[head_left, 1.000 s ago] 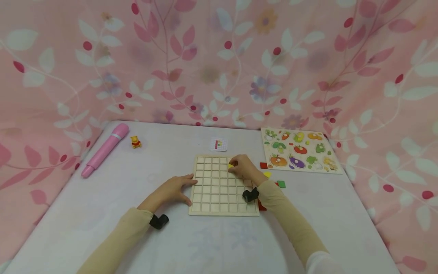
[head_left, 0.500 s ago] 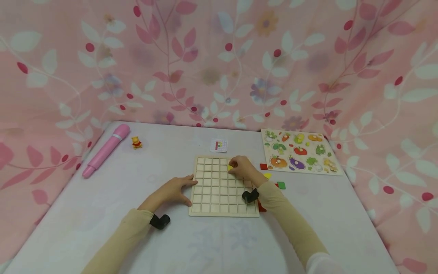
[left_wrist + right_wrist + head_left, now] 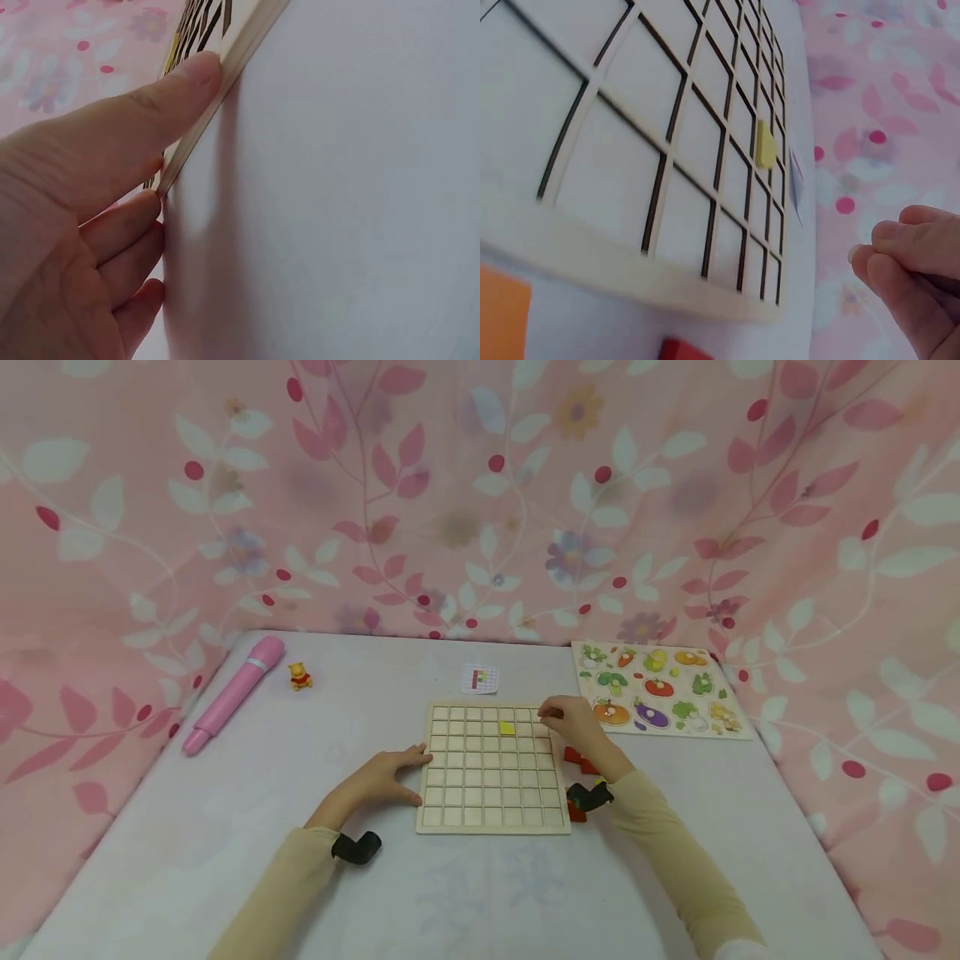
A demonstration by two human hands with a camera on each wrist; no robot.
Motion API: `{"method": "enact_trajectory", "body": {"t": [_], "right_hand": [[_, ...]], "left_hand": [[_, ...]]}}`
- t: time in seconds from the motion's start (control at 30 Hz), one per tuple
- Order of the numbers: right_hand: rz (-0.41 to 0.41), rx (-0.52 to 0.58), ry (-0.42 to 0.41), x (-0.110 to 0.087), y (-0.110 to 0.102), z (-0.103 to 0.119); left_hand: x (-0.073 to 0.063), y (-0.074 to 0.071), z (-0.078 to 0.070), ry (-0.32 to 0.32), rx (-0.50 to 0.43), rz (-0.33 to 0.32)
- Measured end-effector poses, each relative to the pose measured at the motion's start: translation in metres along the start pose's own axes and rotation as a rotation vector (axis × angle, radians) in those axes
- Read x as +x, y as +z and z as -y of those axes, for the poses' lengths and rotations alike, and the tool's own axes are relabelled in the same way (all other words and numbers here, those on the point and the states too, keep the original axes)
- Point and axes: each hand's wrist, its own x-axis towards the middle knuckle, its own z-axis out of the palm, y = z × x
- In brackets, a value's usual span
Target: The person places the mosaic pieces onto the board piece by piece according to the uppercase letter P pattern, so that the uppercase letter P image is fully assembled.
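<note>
A pale wooden grid board [image 3: 492, 828] lies mid-table in the head view. One yellow tile [image 3: 507, 728] sits in a cell of its upper part; the right wrist view shows this yellow tile [image 3: 766, 146] raised above the grid lines. My left hand [image 3: 377, 779] touches the board's left edge, its thumb and a finger against the wooden rim in the left wrist view. Over the board's upper right corner is my right hand [image 3: 573, 720]. Its fingers [image 3: 900, 277] are loosely bent with the fingertips close together, and nothing shows between them.
Red tiles [image 3: 576, 811] lie along the board's right side, partly under my right arm. A vegetable puzzle board [image 3: 660, 693] is at the back right. Behind the grid lies a small pattern card [image 3: 480, 678]. A pink microphone-like toy [image 3: 236, 693] and a bear figurine [image 3: 300, 676] are at left.
My right hand has let go of the yellow tile and moved right, uncovering it in its cell. The left hand has stayed at the board's left edge.
</note>
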Motion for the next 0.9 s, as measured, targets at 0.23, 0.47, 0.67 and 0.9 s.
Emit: {"method": "enact_trajectory", "body": {"t": [0.23,0.47,0.67,0.9], "right_hand": [[-0.024,-0.06,0.081,-0.019,-0.019,-0.009],[-0.014,-0.083,0.12,-0.037,-0.022,-0.014],[-0.042,-0.104,0.072,-0.055,-0.019,-0.019],[-0.053,-0.087,0.032,-0.071,-0.013,-0.02]], "left_hand": [[0.0,0.001,-0.007,-0.052,-0.041,0.004],[-0.001,0.002,-0.008,-0.066,-0.035,0.0],[0.001,0.005,-0.006,-0.058,-0.041,-0.015],[-0.001,0.004,-0.005,-0.046,-0.048,-0.033]]}}
